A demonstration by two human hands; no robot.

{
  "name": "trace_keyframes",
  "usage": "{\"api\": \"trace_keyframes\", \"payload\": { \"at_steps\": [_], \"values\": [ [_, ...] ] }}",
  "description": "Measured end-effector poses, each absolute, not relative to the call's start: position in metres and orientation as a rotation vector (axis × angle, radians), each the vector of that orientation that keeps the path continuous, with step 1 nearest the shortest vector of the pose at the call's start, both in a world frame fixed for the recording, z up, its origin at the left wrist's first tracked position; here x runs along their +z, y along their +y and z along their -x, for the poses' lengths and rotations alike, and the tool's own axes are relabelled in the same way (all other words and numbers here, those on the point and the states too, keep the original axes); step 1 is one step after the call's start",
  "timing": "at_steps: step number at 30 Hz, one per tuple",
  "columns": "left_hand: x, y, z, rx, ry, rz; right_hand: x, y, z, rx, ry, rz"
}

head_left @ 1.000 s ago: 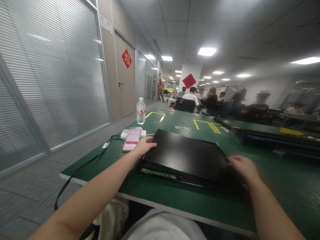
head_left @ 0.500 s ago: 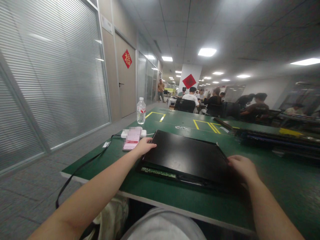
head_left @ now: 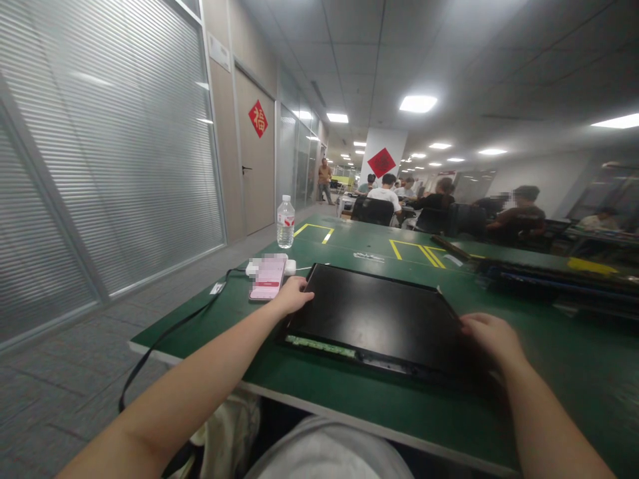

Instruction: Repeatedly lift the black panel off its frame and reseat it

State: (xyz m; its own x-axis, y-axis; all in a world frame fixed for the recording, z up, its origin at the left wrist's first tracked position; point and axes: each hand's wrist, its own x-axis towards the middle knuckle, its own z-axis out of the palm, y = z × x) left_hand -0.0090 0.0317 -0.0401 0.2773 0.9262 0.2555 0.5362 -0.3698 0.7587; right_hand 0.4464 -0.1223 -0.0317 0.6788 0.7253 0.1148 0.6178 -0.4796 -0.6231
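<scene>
A black LCD screen panel [head_left: 374,316] lies almost flat in front of me, its surface dark and slightly glossy. Along its near left edge shows a narrow green circuit board [head_left: 320,346], beside a dark frame strip. My left hand [head_left: 294,295] grips the panel's left edge, thumb on top and fingers mostly hidden beneath. At the right edge, my right hand [head_left: 492,336] pinches the panel between thumb and fingers; its fingertips are partly out of sight. Just left of my left hand lies a phone [head_left: 268,279] with a pink screen, propped against a white object [head_left: 289,267].
The green tabletop [head_left: 349,389] carries yellow tape marks. A water bottle [head_left: 285,223] stands at the far left. Dark long parts [head_left: 529,276] and a yellow item [head_left: 592,266] lie at the right. A black strap [head_left: 174,326] hangs over the left edge. Several people sit beyond.
The panel's near edge has come down slightly toward the frame strip and circuit board, both hands still on it. The whole view has shifted a little.
</scene>
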Motion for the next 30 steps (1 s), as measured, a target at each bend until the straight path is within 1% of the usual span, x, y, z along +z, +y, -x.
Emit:
{"api": "trace_keyframes", "payload": {
  "at_steps": [8, 19, 30],
  "values": [
    [-0.0447, 0.0325, 0.0089, 0.894, 1.458, -2.054, -0.0285, -0.1229, -0.4434, 0.306, -0.972, 2.214],
    [-0.0481, 0.0328, 0.0083, 0.769, 1.539, -2.15, -0.0304, -0.1221, -0.4442, 0.291, -0.989, 2.22],
    [-0.0466, 0.0328, 0.0094, 0.79, 1.515, -2.151, -0.0322, -0.1212, -0.4458, 0.267, -1.022, 2.202]
  ]
}}
